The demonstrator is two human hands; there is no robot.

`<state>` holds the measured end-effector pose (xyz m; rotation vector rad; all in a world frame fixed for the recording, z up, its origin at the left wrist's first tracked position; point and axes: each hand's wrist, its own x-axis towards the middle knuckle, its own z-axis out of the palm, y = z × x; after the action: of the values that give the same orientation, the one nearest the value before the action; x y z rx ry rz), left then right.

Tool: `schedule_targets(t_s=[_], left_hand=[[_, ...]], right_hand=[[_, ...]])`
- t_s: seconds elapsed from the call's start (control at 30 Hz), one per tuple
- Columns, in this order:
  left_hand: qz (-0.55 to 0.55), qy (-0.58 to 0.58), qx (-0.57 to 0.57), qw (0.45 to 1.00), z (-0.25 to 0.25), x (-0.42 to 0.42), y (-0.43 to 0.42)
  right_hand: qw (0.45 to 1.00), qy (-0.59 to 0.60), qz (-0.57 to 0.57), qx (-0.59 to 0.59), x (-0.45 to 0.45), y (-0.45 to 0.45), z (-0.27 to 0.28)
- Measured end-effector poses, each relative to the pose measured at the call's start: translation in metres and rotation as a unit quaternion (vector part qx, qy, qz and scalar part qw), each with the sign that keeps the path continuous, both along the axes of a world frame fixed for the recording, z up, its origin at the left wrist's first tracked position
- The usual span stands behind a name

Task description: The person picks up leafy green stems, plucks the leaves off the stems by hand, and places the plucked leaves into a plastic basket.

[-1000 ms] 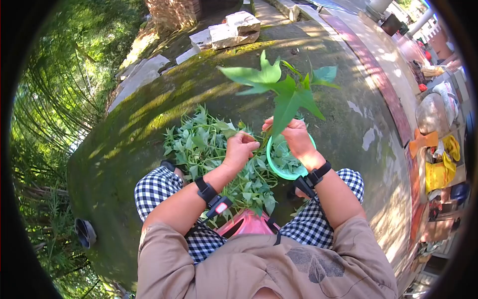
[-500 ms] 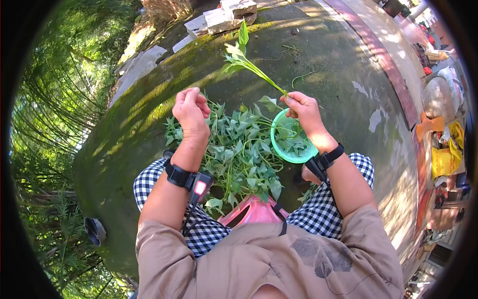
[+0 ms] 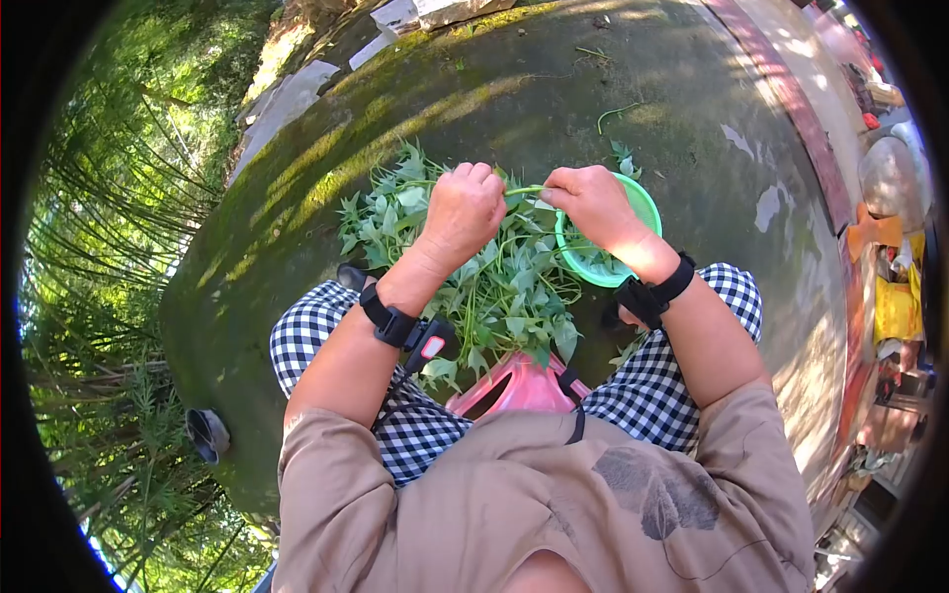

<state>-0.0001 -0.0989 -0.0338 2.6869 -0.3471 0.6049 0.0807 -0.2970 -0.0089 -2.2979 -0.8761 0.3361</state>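
My left hand [image 3: 463, 208] is closed around one end of a green leafy stem [image 3: 524, 190], above the pile of leafy greens. The other end of that stem is pinched between the thumb and fingers of my right hand [image 3: 596, 206]. Its leaves are mostly hidden behind my left hand. Below both hands lies a heap of leafy green stems [image 3: 509, 301] on the ground. A light green plastic basket [image 3: 645, 201] with some leaves inside stands partly under my right hand and wrist.
A pink plastic stool [image 3: 529, 385] is between my knees. One loose stem [image 3: 615, 114] lies on the mossy concrete ahead. Stone blocks [image 3: 395, 15] line the far edge. At left are a dark pot [image 3: 208, 435] and bushes; at right, a yellow bag [image 3: 898, 308].
My left hand has moved right and closed on the stem. My right hand has lowered slightly, and the stem, raised before, now stretches sideways between both hands. The view has shifted a little.
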Motion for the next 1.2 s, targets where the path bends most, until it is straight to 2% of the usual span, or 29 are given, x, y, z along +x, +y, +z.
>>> schedule_targets(t_s=[0.2, 0.23, 0.33, 0.37, 0.4, 0.5, 0.6, 0.7, 0.9, 1.07, 1.13, 1.2], left_hand=[[-0.026, 0.014, 0.004, 1.000, -0.015, -0.012, -0.008], [-0.035, 0.017, 0.001, 0.999, -0.016, -0.014, -0.011], [-0.016, 0.013, -0.049, 0.999, -0.026, -0.019, -0.015], [0.010, 0.000, -0.094, 0.996, -0.033, -0.017, -0.013], [0.043, 0.040, -0.168, 0.984, -0.031, -0.017, -0.011], [0.131, 0.131, -0.371, 0.910, -0.024, -0.016, -0.007], [0.158, 0.171, -0.469, 0.852, -0.033, -0.016, -0.004], [0.166, 0.200, -0.524, 0.811, -0.030, -0.016, -0.003], [0.151, 0.229, -0.582, 0.766, -0.022, -0.022, 0.001], [0.181, 0.237, -0.694, 0.656, -0.022, -0.017, 0.022], [0.196, 0.220, -0.741, 0.604, -0.001, -0.013, 0.030], [0.138, 0.215, -0.790, 0.557, 0.001, -0.012, 0.057]], right_hand=[[0.999, -0.043, 0.027, 0.019, 0.002, -0.007, -0.006], [0.999, -0.025, 0.024, -0.015, 0.001, -0.006, -0.004], [0.998, -0.053, 0.026, -0.026, -0.006, -0.007, -0.001], [0.997, -0.067, 0.029, -0.015, -0.005, -0.007, -0.001], [0.996, -0.082, 0.031, -0.004, -0.004, -0.009, -0.002], [0.994, -0.099, 0.038, 0.017, -0.005, -0.008, -0.004], [0.993, -0.107, 0.036, 0.035, -0.006, -0.008, -0.011], [0.991, -0.118, 0.038, 0.048, -0.006, -0.009, -0.013], [0.990, -0.121, 0.045, 0.058, -0.007, -0.011, -0.022], [0.995, -0.080, 0.019, 0.049, -0.001, -0.019, -0.022], [0.998, -0.056, 0.005, 0.042, 0.003, -0.023, -0.020], [0.998, -0.034, 0.006, 0.048, 0.008, -0.029, -0.025]])
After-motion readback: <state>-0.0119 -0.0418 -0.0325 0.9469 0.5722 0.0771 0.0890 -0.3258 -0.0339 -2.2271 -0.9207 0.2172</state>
